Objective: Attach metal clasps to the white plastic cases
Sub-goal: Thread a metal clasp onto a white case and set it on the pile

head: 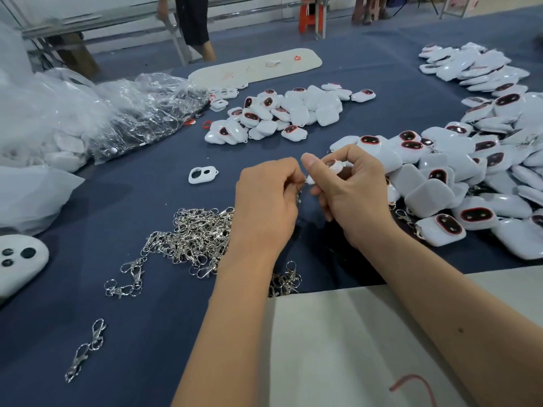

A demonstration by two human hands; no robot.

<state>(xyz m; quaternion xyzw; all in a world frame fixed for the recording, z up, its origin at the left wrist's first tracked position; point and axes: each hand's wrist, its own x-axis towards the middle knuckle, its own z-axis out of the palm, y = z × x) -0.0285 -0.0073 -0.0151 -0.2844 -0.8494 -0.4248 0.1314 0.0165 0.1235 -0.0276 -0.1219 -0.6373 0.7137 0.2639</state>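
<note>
The right hand point(349, 198) pinched a white case point(333, 166) above the blue surface point(147, 201) while the left hand point(266, 201) squeezed a small metal clasp point(299, 197) at its loop, which might slip from the fingers and drop.

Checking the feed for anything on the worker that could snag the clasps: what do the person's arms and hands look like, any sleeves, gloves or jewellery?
Both forearms are bare up to the bottom edge of the picture, with no sleeve in view. The left hand and right hand wear no gloves, and no ring, watch or bracelet shows. Fingernails look short and unpainted. The right forearm carries one small dark spot.
</note>
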